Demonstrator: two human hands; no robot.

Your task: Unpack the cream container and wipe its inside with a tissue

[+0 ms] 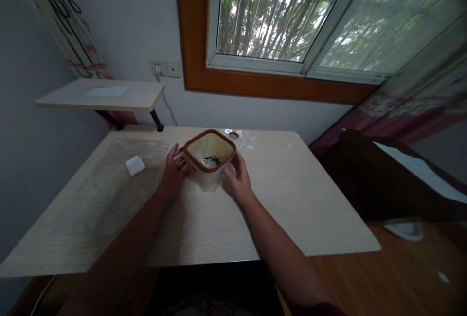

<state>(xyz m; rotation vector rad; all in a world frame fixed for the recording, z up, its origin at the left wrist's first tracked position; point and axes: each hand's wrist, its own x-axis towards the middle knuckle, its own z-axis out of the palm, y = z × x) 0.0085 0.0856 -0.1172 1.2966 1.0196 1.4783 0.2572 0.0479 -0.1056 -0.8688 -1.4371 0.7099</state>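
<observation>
A small square bin [210, 180] with a brown rim and a cream inside stands on the pale wooden table, its mouth tipped somewhat toward me. Clear plastic seems to cling to its lower wall. Inside lies a small dark item with pale marks [211, 160], too small to name. My left hand [175, 169] holds the bin's left side, fingers curved against it. On the right side, my right hand [239, 177] grips it with the thumb in front and the fingers partly hidden behind.
A clear plastic sheet [105, 194] covers the table's left part, with a folded white tissue [135, 165] on it. Back left, a raised shelf [73, 95] carries a paper [107, 91]. Behind the bin is a cable hole [233, 135]. Dark furniture [404, 184] stands at right.
</observation>
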